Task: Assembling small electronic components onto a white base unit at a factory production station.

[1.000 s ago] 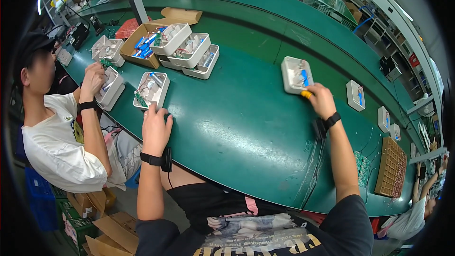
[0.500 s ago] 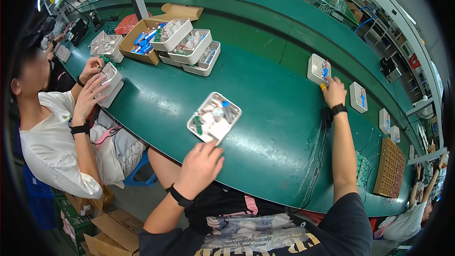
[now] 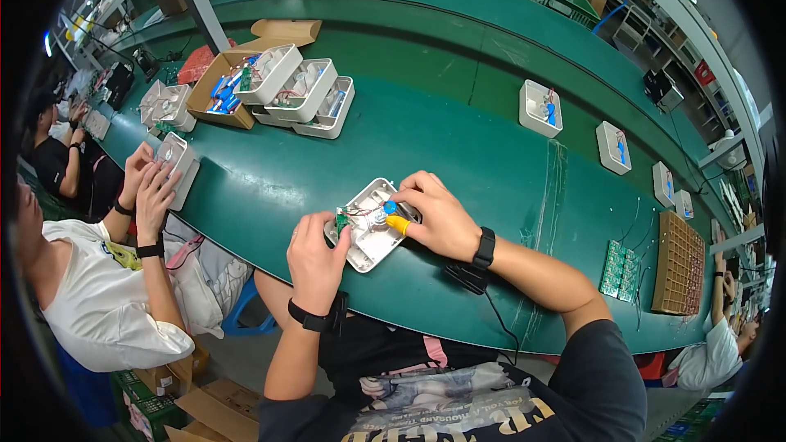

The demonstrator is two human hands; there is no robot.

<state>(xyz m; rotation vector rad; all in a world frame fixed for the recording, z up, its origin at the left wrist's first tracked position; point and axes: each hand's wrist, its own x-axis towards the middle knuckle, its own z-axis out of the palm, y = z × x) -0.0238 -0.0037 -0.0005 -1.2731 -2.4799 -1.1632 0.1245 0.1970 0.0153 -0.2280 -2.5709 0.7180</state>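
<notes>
An open white plastic housing [image 3: 370, 237] with a small green circuit board, wires and a blue part lies on the green bench in front of me. My left hand [image 3: 315, 258] grips its near left edge. My right hand [image 3: 438, 214] rests on its far right side, fingers curled over the inside; one fingertip wears a yellow cot [image 3: 399, 223].
A stack of similar white housings [image 3: 303, 92] and a cardboard box [image 3: 214, 92] sit at the far left. More housings [image 3: 540, 108] are spaced along the belt to the right. A person on my left holds another housing [image 3: 174, 155]. Green boards [image 3: 620, 268] and a brown tray [image 3: 678, 263] lie right.
My left hand pulled the housing from the left to the bench in front of me. My right hand left the housing far right on the belt and came onto this one.
</notes>
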